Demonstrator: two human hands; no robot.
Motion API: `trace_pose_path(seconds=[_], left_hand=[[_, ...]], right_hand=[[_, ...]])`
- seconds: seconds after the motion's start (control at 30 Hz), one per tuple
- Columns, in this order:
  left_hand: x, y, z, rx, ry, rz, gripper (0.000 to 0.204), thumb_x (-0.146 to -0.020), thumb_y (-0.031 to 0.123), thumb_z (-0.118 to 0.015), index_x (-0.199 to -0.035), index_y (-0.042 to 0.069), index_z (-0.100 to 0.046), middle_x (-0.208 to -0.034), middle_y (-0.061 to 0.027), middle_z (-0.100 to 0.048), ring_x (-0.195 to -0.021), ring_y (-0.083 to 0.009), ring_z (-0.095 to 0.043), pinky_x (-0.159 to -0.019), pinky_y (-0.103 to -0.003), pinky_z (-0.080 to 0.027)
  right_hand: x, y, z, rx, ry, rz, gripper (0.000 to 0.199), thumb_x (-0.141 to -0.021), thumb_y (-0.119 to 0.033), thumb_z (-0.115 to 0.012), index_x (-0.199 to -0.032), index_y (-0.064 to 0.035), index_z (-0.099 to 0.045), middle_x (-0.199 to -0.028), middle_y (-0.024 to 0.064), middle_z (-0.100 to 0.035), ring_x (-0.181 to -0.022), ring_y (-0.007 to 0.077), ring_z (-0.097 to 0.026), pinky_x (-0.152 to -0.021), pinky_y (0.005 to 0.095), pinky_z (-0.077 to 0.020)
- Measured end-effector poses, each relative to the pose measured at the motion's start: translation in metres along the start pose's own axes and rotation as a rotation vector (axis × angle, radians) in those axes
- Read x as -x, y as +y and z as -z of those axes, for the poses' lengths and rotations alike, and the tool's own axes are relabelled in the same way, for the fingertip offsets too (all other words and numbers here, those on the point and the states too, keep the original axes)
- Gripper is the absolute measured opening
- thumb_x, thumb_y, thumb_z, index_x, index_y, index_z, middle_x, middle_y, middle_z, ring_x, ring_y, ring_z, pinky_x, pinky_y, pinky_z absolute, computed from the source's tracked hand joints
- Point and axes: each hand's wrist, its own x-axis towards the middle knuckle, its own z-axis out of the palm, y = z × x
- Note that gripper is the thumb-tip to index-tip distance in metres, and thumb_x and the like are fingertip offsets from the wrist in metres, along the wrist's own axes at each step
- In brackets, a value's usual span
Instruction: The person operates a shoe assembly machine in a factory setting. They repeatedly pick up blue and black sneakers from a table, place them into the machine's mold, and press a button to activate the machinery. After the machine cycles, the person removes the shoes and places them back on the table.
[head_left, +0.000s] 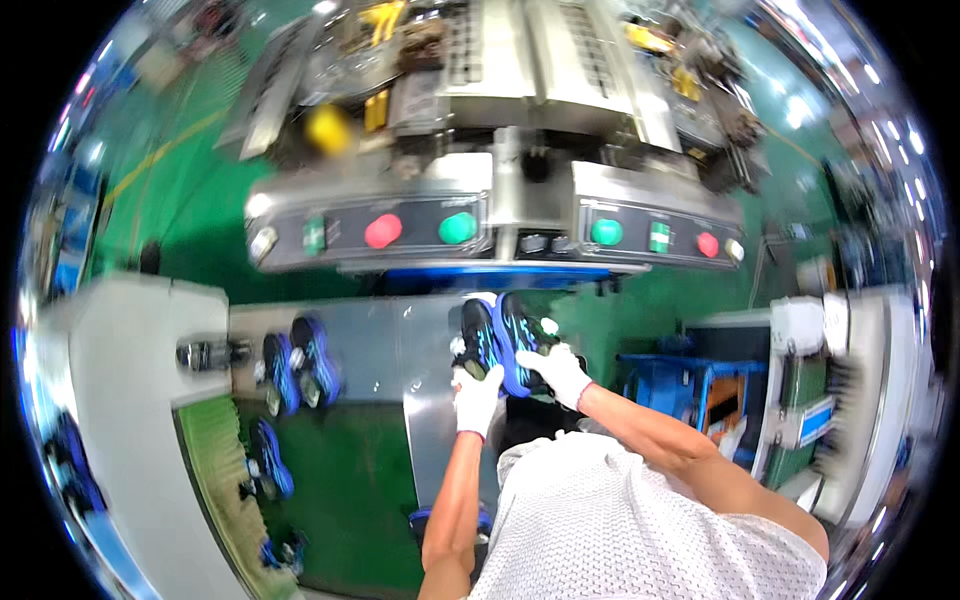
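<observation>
Both my hands wear white gloves and hold a pair of black sneakers with blue-purple soles and light blue marks, side by side. My left hand [478, 400] is closed round the near end of the left sneaker [480, 335]. At the near outer side of the right sneaker [515, 340], my right hand [557, 373] grips with its thumb laid over the shoe. Beneath and to the left of the pair runs a grey metal tabletop [370, 345]. Another pair, a left sneaker [281, 373] and a right sneaker [316, 360], rests at the table's left end.
Ahead stands a machine with a control panel [370, 230] of red and green buttons. A white cabinet [140, 370] is on the left, with a single sneaker [270, 458] lower down beside it. Blue racks [660, 390] and a white-grey machine [800, 400] stand to the right.
</observation>
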Motion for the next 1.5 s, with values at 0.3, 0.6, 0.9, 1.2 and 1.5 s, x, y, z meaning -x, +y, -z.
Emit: trace_pose_path(seconds=[0.3, 0.6, 0.9, 1.2, 1.5], left_hand=[[0.088, 0.172, -0.156, -0.263, -0.488, -0.560, 0.074, -0.080, 0.035, -0.086, -0.135, -0.004, -0.057, -0.126, -0.0214, -0.066, -0.111, -0.0336, -0.064, -0.097, -0.043, -0.050], [0.236, 0.332, -0.376, -0.215, -1.122, -0.802, 0.070, -0.079, 0.035, -0.085, -0.129, -0.007, -0.058, -0.119, -0.0235, -0.068, -0.108, -0.0340, -0.066, -0.098, -0.043, -0.051], [0.349, 0.319, -0.702, -0.435, -0.914, -1.660, 0.073, -0.086, 0.036, -0.069, -0.142, -0.005, -0.048, -0.137, -0.0297, -0.056, -0.124, -0.0455, -0.057, -0.106, -0.051, -0.045], [0.254, 0.303, -0.551, -0.400, -1.214, -1.238, 0.055, -0.095, 0.032, -0.060, -0.141, 0.003, -0.051, -0.133, -0.0255, -0.061, -0.122, -0.0410, -0.060, -0.104, -0.057, -0.046], [-0.002, 0.080, -0.065, -0.707, 0.128, -0.207, 0.037, -0.091, 0.036, -0.054, -0.095, 0.005, -0.074, -0.107, -0.0219, -0.072, -0.101, -0.0436, -0.068, -0.089, -0.052, -0.054]], right_hand=[[0.156, 0.001, 0.224, -0.822, 0.393, 0.235, 0.053, -0.086, -0.015, -0.081, -0.131, -0.0010, -0.055, -0.113, 0.0088, -0.069, -0.095, 0.0183, -0.068, -0.083, 0.0364, -0.0597], [0.264, 0.135, 0.421, -0.827, 1.423, 0.183, 0.049, -0.083, -0.026, -0.082, -0.118, 0.0032, -0.066, -0.110, 0.0138, -0.070, -0.096, 0.0215, -0.067, -0.087, 0.0372, -0.0532], [0.276, 0.239, 0.661, 0.019, 1.956, -0.556, 0.087, -0.083, -0.042, -0.077, -0.149, 0.0025, -0.042, -0.134, 0.0298, -0.062, -0.124, 0.0425, -0.061, -0.108, 0.0451, -0.0437], [0.248, 0.104, 0.615, 0.156, 1.850, 0.521, 0.055, -0.102, -0.021, -0.063, -0.148, 0.0047, -0.046, -0.152, 0.0229, -0.050, -0.134, 0.0307, -0.054, -0.114, 0.0425, -0.0429], [0.008, 0.100, 0.412, 0.275, 0.048, 0.296, 0.054, -0.095, -0.017, -0.069, -0.141, 0.0042, -0.052, -0.135, 0.0242, -0.062, -0.125, 0.0299, -0.063, -0.103, 0.0381, -0.0512]])
